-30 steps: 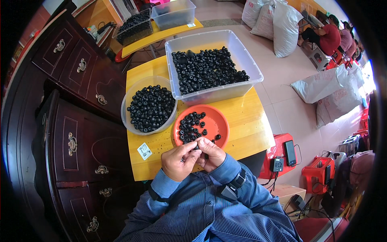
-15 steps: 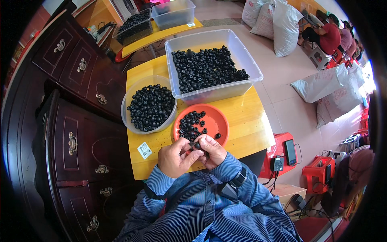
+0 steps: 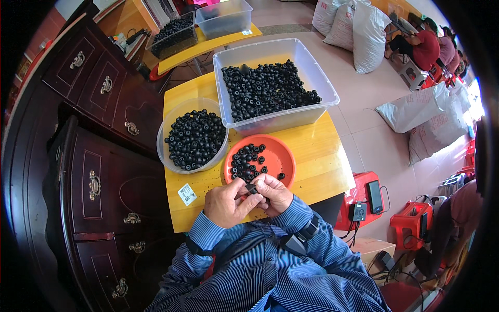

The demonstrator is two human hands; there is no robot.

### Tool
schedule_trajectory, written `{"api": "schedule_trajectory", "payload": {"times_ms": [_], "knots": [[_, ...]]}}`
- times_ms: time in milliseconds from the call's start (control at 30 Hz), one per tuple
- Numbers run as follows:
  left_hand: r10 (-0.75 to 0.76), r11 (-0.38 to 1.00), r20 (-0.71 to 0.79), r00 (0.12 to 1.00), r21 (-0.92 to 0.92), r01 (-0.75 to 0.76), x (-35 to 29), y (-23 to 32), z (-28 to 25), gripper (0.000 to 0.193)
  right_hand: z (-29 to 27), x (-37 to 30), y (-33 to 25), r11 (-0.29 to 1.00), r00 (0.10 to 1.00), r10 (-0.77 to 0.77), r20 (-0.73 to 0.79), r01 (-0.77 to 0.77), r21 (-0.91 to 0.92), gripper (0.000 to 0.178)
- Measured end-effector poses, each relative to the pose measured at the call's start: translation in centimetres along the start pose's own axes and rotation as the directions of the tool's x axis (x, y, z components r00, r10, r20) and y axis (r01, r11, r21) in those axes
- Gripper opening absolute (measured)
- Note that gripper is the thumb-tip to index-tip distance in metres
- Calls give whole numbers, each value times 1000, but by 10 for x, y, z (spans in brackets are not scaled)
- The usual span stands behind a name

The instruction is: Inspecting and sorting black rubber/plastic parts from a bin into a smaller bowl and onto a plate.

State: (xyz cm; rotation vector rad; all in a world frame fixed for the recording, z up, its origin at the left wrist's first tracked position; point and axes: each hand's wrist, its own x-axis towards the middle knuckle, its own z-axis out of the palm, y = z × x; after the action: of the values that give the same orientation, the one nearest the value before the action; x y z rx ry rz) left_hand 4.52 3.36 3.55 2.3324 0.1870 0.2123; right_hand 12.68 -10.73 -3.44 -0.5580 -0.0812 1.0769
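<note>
My left hand (image 3: 224, 204) and my right hand (image 3: 274, 195) meet at the near edge of an orange plate (image 3: 286, 158). Their thumbs and fingers pinch a small black round part (image 3: 251, 188) between them; its details are mostly covered. In the plate lie several loose black parts (image 3: 244, 159), ring-like with a hole in the middle, heaped to the left. A round clear tub (image 3: 161, 136) full of the same parts stands left of the plate. Behind it, a large clear plastic bin (image 3: 283, 123) holds a wide layer of them.
Everything stands on a yellow wooden table (image 3: 317, 151) with a white label (image 3: 187, 194). Dark wooden drawers (image 3: 112, 190) rise close on the left. Red stools (image 3: 358, 195) with devices and cables are at right. White sacks (image 3: 369, 39) and seated people (image 3: 427, 47) are farther off.
Both hands stay in place over the plate's near edge, with the fingers shifting slightly around the black part. At the lower right, another person's arm has moved a little.
</note>
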Motion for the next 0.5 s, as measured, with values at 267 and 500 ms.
{"api": "schedule_trajectory", "payload": {"times_ms": [267, 500], "knots": [[7, 1000, 1, 1000, 18, -7, 1, -1, 0, 44, -6, 1, 0, 1000, 999, 10, 41, -10, 5, 12], [20, 999, 8, 1000, 32, -20, -2, -2, 6, 42, -7, 0, 1, 1000, 1000, 30, 2, -30, 3, 13]]}}
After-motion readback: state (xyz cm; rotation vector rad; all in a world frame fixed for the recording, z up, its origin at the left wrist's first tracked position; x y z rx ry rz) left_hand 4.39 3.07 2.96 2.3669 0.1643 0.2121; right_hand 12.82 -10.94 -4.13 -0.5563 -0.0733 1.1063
